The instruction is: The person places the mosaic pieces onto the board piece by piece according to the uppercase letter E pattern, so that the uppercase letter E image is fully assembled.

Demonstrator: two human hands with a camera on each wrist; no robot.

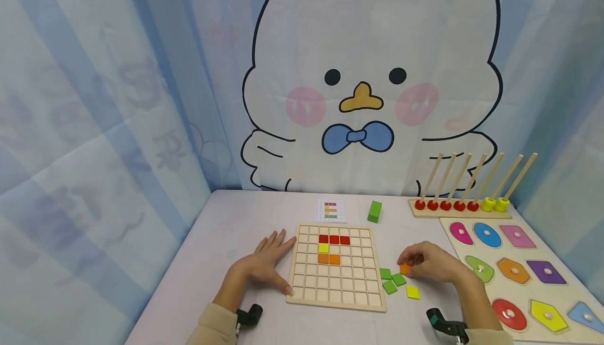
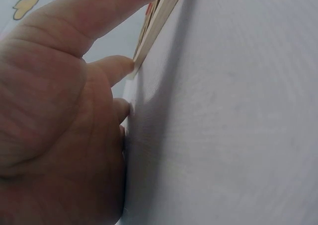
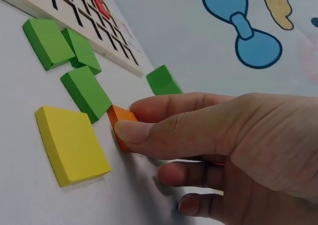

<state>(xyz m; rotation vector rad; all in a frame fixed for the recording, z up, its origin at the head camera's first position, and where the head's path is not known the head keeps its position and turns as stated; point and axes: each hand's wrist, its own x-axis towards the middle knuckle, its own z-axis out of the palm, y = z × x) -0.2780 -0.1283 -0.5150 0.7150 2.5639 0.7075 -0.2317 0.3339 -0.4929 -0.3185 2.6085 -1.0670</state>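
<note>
Left hand on the board, right hand pinching the orange tile.
My left hand point(image 1: 265, 260) lies with its fingers spread, fingertip and thumb touching the left edge of the board point(image 1: 340, 304); a light, steady press there should stop it sliding without jarring the red row point(image 1: 334, 239), yellow square point(image 1: 323, 248) and orange pair point(image 1: 323, 259) in its cells. Just off the board's right side lie three green tiles point(image 1: 390, 287), then the orange tile point(image 3: 117, 117), pinched between thumb and forefinger of my right hand point(image 1: 434, 264); whether it has left the table, I can't tell. Its neighbour, a green one, is so close that I'd lift straight up rather than drag, gripping near the tile's edge and clearing the yellow tile point(image 1: 412, 292) nearby.
</note>
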